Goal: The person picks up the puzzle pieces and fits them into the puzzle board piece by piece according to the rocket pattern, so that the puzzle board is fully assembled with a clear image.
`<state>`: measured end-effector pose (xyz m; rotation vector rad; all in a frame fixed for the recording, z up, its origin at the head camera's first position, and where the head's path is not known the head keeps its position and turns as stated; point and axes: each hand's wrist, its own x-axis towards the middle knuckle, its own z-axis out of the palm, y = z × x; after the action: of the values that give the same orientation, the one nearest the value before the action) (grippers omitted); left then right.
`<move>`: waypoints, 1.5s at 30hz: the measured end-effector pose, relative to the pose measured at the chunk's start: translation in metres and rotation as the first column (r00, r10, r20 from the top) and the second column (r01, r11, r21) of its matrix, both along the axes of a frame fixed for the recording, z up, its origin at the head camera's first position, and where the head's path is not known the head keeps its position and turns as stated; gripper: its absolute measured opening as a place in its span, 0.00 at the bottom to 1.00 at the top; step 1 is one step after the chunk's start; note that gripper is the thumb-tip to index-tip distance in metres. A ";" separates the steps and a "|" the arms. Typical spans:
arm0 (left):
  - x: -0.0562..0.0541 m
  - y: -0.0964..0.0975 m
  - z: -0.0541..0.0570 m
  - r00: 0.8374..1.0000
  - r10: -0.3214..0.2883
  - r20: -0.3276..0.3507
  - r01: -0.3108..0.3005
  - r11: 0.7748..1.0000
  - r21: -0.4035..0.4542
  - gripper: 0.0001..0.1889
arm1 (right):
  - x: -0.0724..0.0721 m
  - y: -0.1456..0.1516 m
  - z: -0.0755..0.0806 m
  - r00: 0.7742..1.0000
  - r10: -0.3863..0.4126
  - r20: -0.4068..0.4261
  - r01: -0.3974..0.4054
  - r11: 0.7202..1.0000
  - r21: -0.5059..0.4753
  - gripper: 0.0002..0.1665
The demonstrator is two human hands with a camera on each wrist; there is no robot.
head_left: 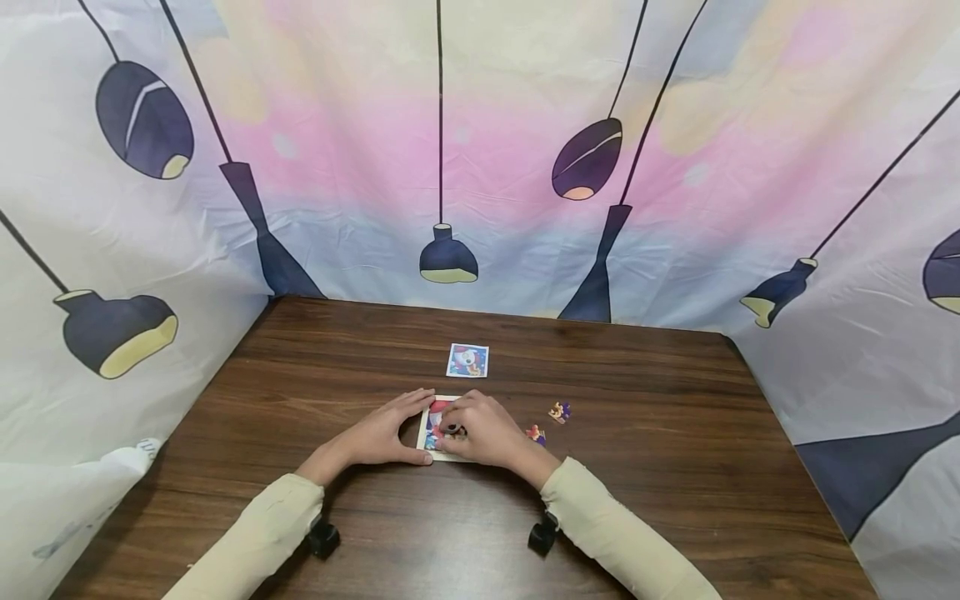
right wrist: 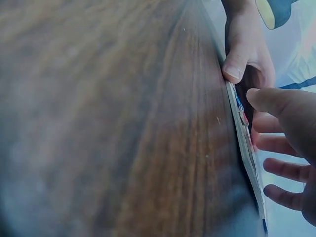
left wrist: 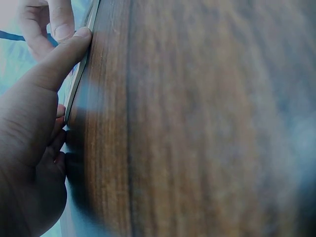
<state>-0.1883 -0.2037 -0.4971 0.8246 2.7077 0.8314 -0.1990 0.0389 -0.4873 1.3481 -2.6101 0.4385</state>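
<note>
A small cartoon jigsaw puzzle in a cream-bordered tray lies on the dark wooden table. My left hand grips its left side, fingers at the far corner and thumb at the near corner. In the left wrist view that thumb lies along the tray's edge. Over the puzzle is my right hand, covering most of its right half. The right wrist view shows its fingers loosely bent and spread beside the tray, with no piece visible between them. Beneath that hand, part of the picture is hidden.
Two small clusters of colourful puzzle pieces lie to the right: one cluster farther out, the other close to my right wrist. A square picture card lies behind the tray. Printed fabric surrounds the table's back and sides.
</note>
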 end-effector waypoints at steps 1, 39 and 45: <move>0.000 0.000 0.000 1.000 0.000 -0.003 0.000 1.000 -0.001 0.55 | 0.000 0.000 0.000 1.000 -0.001 -0.004 0.001 1.000 -0.009 0.14; 0.002 0.000 0.000 1.000 -0.001 0.000 0.001 1.000 0.014 0.56 | 0.000 -0.005 0.004 1.000 0.005 -0.003 -0.005 0.986 0.167 0.19; 0.001 0.000 0.000 1.000 -0.003 0.003 0.003 1.000 0.008 0.56 | 0.002 -0.006 0.005 0.999 -0.003 -0.046 0.012 0.981 0.194 0.19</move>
<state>-0.1873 -0.2036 -0.4970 0.8283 2.7020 0.8422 -0.1974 0.0334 -0.4823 1.3866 -2.6775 0.1520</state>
